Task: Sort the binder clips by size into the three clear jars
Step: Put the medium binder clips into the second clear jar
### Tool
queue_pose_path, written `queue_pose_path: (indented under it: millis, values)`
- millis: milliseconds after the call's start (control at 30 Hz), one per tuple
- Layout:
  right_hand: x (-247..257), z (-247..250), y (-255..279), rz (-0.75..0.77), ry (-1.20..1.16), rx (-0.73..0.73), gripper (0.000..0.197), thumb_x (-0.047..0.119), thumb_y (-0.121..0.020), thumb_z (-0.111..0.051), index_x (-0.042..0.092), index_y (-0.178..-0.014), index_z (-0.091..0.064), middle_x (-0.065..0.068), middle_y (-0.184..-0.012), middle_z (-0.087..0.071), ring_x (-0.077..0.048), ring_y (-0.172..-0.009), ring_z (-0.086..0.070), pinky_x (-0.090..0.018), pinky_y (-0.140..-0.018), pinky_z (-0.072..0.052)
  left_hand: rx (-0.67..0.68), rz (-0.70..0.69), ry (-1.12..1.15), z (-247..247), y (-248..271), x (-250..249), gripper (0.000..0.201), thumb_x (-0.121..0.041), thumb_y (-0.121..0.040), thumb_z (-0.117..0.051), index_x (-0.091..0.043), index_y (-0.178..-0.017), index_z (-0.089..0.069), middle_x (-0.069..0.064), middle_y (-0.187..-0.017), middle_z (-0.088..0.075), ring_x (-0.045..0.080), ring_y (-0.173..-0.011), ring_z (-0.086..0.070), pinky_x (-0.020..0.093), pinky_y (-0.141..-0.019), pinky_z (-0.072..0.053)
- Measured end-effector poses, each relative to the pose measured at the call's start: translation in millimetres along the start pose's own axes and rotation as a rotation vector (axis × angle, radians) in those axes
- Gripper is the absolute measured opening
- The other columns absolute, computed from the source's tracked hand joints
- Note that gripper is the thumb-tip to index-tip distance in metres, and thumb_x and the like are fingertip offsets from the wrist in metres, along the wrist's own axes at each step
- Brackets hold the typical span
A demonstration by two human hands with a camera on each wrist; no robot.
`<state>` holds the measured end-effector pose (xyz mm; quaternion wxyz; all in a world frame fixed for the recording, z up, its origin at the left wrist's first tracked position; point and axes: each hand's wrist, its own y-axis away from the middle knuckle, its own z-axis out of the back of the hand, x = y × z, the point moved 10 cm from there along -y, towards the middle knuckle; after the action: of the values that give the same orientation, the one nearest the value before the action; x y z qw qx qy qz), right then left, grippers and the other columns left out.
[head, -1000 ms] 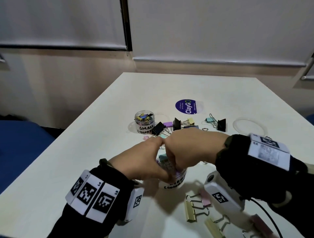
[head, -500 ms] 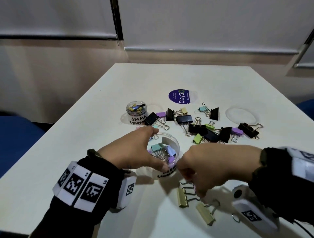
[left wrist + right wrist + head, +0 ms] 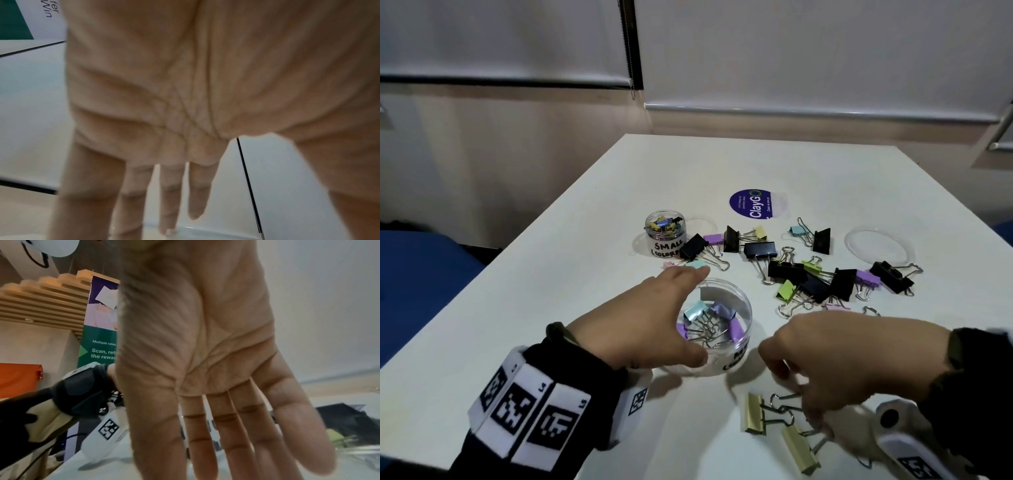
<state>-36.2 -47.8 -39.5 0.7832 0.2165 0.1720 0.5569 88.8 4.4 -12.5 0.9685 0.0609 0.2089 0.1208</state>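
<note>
A clear medium jar (image 3: 743,308) holds several pastel clips. My left hand (image 3: 674,318) spans its left side, thumb at the near wall and fingers at the far rim; the left wrist view shows the left hand (image 3: 185,178) with straight, spread fingers. My right hand (image 3: 801,394) hovers palm down over two gold clips (image 3: 755,413), fingertips at their wire handles; the right wrist view shows the right hand (image 3: 226,426) flat, holding nothing. A small jar (image 3: 666,233) of tiny clips stands farther back. Loose black and pastel clips (image 3: 811,277) lie to the right.
A clear lid (image 3: 878,245) lies at the far right and a round purple sticker (image 3: 751,207) behind the clips. The white table (image 3: 551,308) drops off close on the left. A wrist camera unit (image 3: 900,431) hangs under my right forearm.
My right hand left the medium jar's mouth and moved right and toward me, down over the gold clips. The left hand stayed at the jar, its fingers now straighter.
</note>
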Motion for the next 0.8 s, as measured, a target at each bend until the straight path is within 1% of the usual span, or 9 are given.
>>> queue_pose_path:
  millis: [100, 200, 267, 367, 433, 500, 600, 700, 800]
  values:
    - [4, -7, -2, 0.028, 0.029, -0.018, 0.024, 0.022, -0.075, -0.068, 0.026, -0.094, -0.055, 0.004, -0.093, -0.058, -0.021, -0.085, -0.057, -0.037, -0.07, -0.051, 0.0, -0.016, 0.006, -1, -4, -4, 0.103, -0.041, -0.071, -0.074, -0.037, -0.152, -0.01, -0.02, -0.153, -0.019, 0.002, -0.135, -0.03, 0.018, -0.105, -0.032]
    - [-1, 1, -6, 0.039, 0.084, -0.141, 0.009, 0.016, -0.084, -0.051, 0.024, -0.089, -0.048, 0.002, -0.088, -0.054, -0.021, -0.081, -0.054, -0.036, -0.071, -0.051, -0.041, 0.009, -0.001, 1, -7, -1, 0.112, -0.057, -0.062, -0.077, -0.036, -0.151, -0.013, -0.016, -0.151, -0.027, 0.006, -0.133, -0.034, 0.026, -0.107, -0.035]
    - [-9, 6, -8, 0.016, 0.121, -0.178, 0.009, 0.016, -0.087, -0.049, 0.023, -0.088, -0.043, 0.001, -0.087, -0.051, -0.022, -0.078, -0.049, -0.036, -0.069, -0.048, -0.042, 0.024, -0.005, 0, -7, 2, 0.121, -0.067, -0.055, -0.077, -0.036, -0.151, -0.01, -0.014, -0.15, -0.027, 0.008, -0.135, -0.032, 0.032, -0.108, -0.035]
    - [-12, 6, -10, 0.002, 0.141, -0.168, 0.011, 0.014, -0.087, -0.047, 0.022, -0.09, -0.042, -0.003, -0.096, -0.055, -0.023, -0.082, -0.051, -0.034, -0.067, -0.044, -0.023, -0.018, -0.009, -1, -6, -3, 0.122, -0.058, -0.058, -0.081, -0.036, -0.152, -0.006, -0.017, -0.153, -0.019, 0.007, -0.137, -0.027, 0.029, -0.111, -0.032]
    - [-10, 5, -10, 0.005, 0.152, -0.161, 0.013, 0.013, -0.089, -0.044, 0.024, -0.089, -0.038, -0.004, -0.1, -0.056, -0.025, -0.09, -0.057, -0.034, -0.07, -0.045, -0.005, -0.041, -0.007, -4, -7, -7, 0.117, -0.05, -0.064, -0.081, -0.035, -0.152, -0.005, -0.017, -0.155, -0.017, 0.004, -0.139, -0.024, 0.021, -0.111, -0.027]
    - [-19, 16, -7, -0.065, 0.141, -0.189, 0.018, 0.013, -0.088, -0.045, 0.027, -0.087, -0.033, -0.001, -0.093, -0.054, -0.023, -0.088, -0.056, -0.033, -0.07, -0.047, 0.004, -0.042, -0.009, -5, -9, -9, 0.113, -0.049, -0.067, -0.079, -0.032, -0.153, -0.007, -0.015, -0.156, -0.017, 0.003, -0.139, -0.024, 0.015, -0.109, -0.025]
    - [-40, 62, 11, -0.159, 0.114, -0.353, 0.016, 0.02, -0.082, -0.053, 0.026, -0.081, -0.038, 0.007, -0.075, -0.049, -0.016, -0.071, -0.05, -0.03, -0.06, -0.043, 0.0, -0.033, -0.006, -6, -11, -9, 0.113, -0.055, -0.065, -0.079, -0.028, -0.153, -0.013, -0.015, -0.152, -0.022, 0.004, -0.136, -0.029, 0.018, -0.108, -0.029]
    - [-25, 104, 27, -0.025, -0.079, -0.507, 0.014, 0.03, -0.078, -0.064, 0.028, -0.079, -0.05, 0.009, -0.072, -0.06, -0.003, -0.063, -0.05, -0.033, -0.063, -0.049, -0.003, -0.009, 0.02, -5, -14, -7, 0.113, -0.058, -0.056, -0.082, -0.029, -0.15, -0.025, -0.015, -0.142, -0.035, 0.006, -0.128, -0.039, 0.024, -0.105, -0.035]
    - [8, 105, 9, 0.096, -0.149, -0.467, 0.012, 0.031, -0.079, -0.066, 0.03, -0.09, -0.06, 0.009, -0.086, -0.066, -0.003, -0.068, -0.05, -0.028, -0.067, -0.047, -0.027, -0.003, 0.046, -2, -17, -7, 0.103, -0.058, -0.048, -0.084, -0.033, -0.139, -0.041, -0.017, -0.115, -0.044, 0.005, -0.105, -0.048, 0.023, -0.088, -0.042]
